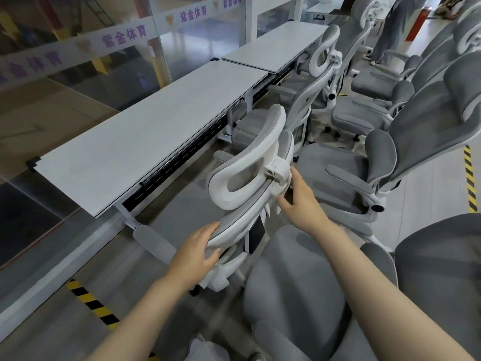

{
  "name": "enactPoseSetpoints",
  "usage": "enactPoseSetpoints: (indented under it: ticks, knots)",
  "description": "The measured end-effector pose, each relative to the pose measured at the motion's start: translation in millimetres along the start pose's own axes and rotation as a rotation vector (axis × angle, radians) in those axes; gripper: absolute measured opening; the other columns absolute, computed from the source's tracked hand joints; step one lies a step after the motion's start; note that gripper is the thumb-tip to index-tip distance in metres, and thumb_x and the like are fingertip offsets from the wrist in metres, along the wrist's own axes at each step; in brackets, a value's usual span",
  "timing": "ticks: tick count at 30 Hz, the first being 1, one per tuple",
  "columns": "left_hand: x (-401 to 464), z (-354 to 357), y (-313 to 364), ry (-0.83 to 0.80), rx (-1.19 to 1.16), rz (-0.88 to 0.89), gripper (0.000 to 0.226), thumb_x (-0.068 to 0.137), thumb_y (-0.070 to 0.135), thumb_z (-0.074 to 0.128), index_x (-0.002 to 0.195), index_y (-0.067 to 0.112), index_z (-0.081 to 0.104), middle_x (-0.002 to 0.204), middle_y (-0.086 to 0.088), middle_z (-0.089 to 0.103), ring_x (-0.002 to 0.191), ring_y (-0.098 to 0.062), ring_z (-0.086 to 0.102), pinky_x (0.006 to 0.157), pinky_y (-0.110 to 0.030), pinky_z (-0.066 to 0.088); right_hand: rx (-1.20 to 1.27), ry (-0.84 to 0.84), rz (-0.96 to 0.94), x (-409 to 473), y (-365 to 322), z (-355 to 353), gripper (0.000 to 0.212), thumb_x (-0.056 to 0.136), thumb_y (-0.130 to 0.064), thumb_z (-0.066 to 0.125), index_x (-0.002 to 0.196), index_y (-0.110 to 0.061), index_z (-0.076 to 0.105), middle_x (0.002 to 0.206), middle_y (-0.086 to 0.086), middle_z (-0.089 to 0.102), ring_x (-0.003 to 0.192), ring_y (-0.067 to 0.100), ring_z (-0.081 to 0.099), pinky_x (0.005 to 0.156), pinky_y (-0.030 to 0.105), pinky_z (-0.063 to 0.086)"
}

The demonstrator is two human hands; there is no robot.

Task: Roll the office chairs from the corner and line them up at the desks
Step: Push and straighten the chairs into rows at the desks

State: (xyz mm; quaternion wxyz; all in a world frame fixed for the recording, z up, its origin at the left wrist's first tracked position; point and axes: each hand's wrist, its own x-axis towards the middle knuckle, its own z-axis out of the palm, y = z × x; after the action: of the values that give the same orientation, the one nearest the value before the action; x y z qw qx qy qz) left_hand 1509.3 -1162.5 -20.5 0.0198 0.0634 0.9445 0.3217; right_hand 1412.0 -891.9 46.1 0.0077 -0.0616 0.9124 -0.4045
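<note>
A grey mesh office chair with a white frame and headrest (244,175) stands in front of me, its back toward me, facing the near white desk (145,149). My left hand (197,252) grips the left top edge of the chair's backrest, thumb under the rim. My right hand (299,196) holds the backrest frame just below the headrest joint, fingers curled round it. A second desk (276,45) continues the row beyond. Another chair (320,61) is pushed in at that far desk.
Several more grey chairs (406,142) crowd the right side, and one seat (299,282) sits right below my arms. A glass partition (78,61) runs behind the desks. Yellow-black floor tape (91,303) marks the near left. A person's legs (385,40) stand at the far end.
</note>
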Motion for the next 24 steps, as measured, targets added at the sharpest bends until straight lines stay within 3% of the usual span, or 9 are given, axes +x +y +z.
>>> enactPoseSetpoints:
  ticks: [3, 7, 9, 15, 19, 24]
  knots:
    - [-10.5, 3.8, 5.4, 0.039, 0.114, 0.137, 0.064, 0.088, 0.031, 0.051, 0.147, 0.021, 0.03, 0.15, 0.006, 0.036, 0.137, -0.01, 0.032, 0.113, -0.035, 0.03, -0.098, -0.011, -0.022, -37.1, 8.2, 4.4, 0.068, 0.088, -0.031, 0.06, 0.147, -0.024, 0.027, 0.145, -0.001, 0.044, 0.131, 0.019, 0.042, 0.108, 0.036, 0.037]
    - [-25.2, 6.7, 16.6, 0.039, 0.251, 0.273, 0.062, 0.085, 0.032, 0.041, 0.146, 0.018, 0.033, 0.156, 0.0, 0.024, 0.142, -0.015, 0.023, 0.116, -0.028, 0.016, -0.355, -0.058, 0.065, -91.9, 17.3, 16.0, 0.074, 0.093, -0.036, 0.054, 0.153, -0.013, 0.016, 0.156, 0.007, 0.026, 0.144, 0.026, 0.023, 0.118, 0.04, 0.022]
    - [-31.8, 7.8, 19.9, 0.034, 0.322, 0.31, 0.059, 0.086, 0.029, 0.039, 0.144, 0.017, 0.037, 0.157, -0.004, 0.023, 0.144, -0.02, 0.021, 0.117, -0.033, 0.016, -0.44, -0.078, 0.084, -118.0, 23.7, 22.8, 0.075, 0.093, -0.039, 0.052, 0.154, -0.014, 0.015, 0.158, 0.008, 0.024, 0.145, 0.026, 0.021, 0.119, 0.038, 0.018]
    - [-57.2, 12.1, 22.7, -0.124, 0.498, 0.48, 0.054, 0.085, 0.035, 0.04, 0.133, 0.015, 0.053, 0.147, -0.007, 0.044, 0.138, -0.023, 0.036, 0.113, -0.04, 0.019, -0.624, -0.094, 0.243, -209.2, 22.6, 37.6, 0.07, 0.097, -0.043, 0.042, 0.154, -0.013, 0.015, 0.16, 0.01, 0.016, 0.148, 0.026, 0.014, 0.121, 0.042, 0.009]
    - [-72.3, 14.1, 27.9, -0.208, 0.536, 0.555, 0.054, 0.086, 0.045, 0.039, 0.129, 0.018, 0.056, 0.14, -0.004, 0.052, 0.132, -0.024, 0.045, 0.111, -0.039, 0.019, -0.63, -0.034, 0.36, -266.6, 13.4, 41.2, 0.069, 0.095, -0.042, 0.046, 0.152, -0.011, 0.022, 0.159, 0.008, 0.022, 0.146, 0.027, 0.02, 0.12, 0.044, 0.013]
    - [-83.2, 25.2, 52.5, -0.277, 0.499, 0.67, 0.058, 0.088, 0.05, 0.034, 0.133, 0.019, 0.053, 0.142, -0.003, 0.05, 0.132, -0.025, 0.043, 0.113, -0.035, 0.018, -0.603, 0.114, 0.514, -339.1, 3.4, 41.4, 0.067, 0.085, -0.045, 0.053, 0.141, -0.008, 0.046, 0.146, 0.011, 0.046, 0.133, 0.031, 0.045, 0.11, 0.047, 0.036]
